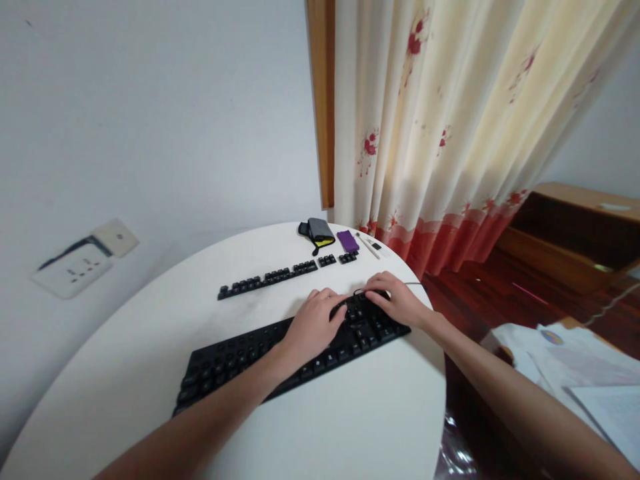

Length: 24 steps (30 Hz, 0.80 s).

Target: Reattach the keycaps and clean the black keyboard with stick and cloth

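A black keyboard (240, 347) lies at a slant on the white round table (350, 427), its rear right part bare of some keycaps. My left hand (313, 327) rests over the keyboard's right half, its thumb and index finger closed around the rear edge. At the rear right corner, my right hand (395, 300) is closed, with a thin dark wire loop (358, 291) at its fingertips. What the loop belongs to is too small to tell. Behind the keyboard stands a row of loose black keycaps (245, 285), set out in groups.
Toward the table's back lie a grey and black pouch (320, 230), a purple cloth (349, 241), a slim white brush (369, 247) and a small black piece (377, 246). A floral curtain (430, 133) hangs beyond. Papers (590, 373) lie low on the right.
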Available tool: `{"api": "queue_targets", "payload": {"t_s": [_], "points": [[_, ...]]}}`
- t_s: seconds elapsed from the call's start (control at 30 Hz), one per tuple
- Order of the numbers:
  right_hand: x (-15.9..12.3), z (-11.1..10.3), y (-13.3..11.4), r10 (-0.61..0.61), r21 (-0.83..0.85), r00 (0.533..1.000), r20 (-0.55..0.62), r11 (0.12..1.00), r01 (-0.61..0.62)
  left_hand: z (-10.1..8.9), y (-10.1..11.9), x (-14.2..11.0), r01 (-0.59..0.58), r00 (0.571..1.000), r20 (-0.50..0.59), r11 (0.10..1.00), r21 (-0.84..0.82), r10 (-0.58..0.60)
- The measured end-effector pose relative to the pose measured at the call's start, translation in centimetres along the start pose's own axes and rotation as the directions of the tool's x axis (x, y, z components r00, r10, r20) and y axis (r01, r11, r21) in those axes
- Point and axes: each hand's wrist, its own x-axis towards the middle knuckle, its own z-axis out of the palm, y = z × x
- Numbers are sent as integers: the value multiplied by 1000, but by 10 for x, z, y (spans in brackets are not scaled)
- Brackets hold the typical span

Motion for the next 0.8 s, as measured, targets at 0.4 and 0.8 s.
{"api": "queue_targets", "payload": {"t_s": [0.4, 0.8], "points": [[92, 28, 77, 142, -394, 990, 11, 910, -126, 38, -55, 120, 143, 990, -66, 927, 347, -127], [100, 41, 96, 1, -303, 1000, 19, 953, 5, 48, -64, 130, 67, 996, -79, 938, 339, -42]]}}
